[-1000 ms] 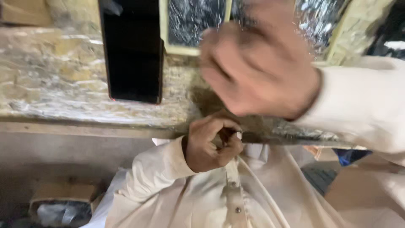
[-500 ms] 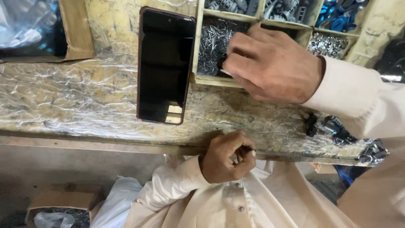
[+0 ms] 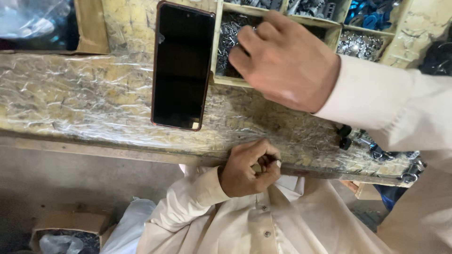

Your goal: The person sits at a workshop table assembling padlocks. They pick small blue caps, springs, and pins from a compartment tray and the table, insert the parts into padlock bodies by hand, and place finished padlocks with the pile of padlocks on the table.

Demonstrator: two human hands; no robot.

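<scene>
Right hand (image 3: pixel 287 61) reaches w/ curled fingers into a tray compartment (image 3: pixel 230 47) of small metal bits at 12 o'clock; whether it pinches any can't be told. Left hand (image 3: pixel 249 169) is balled at the bench edge, at 6, fingertips pinching something tiny. Phone (image 3: pixel 181 66) lies at 11, long axis 12-to-6, screen up. Bench (image 3: pixel 84 103) is chipboard under crinkled plastic wrap; cardboard box (image 3: pixel 70 226) sits on the floor at 7.

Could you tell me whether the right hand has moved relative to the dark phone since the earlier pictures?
Yes. The right hand has gone from raised near the camera down into the tray compartment of small metal parts, right of the phone.
</scene>
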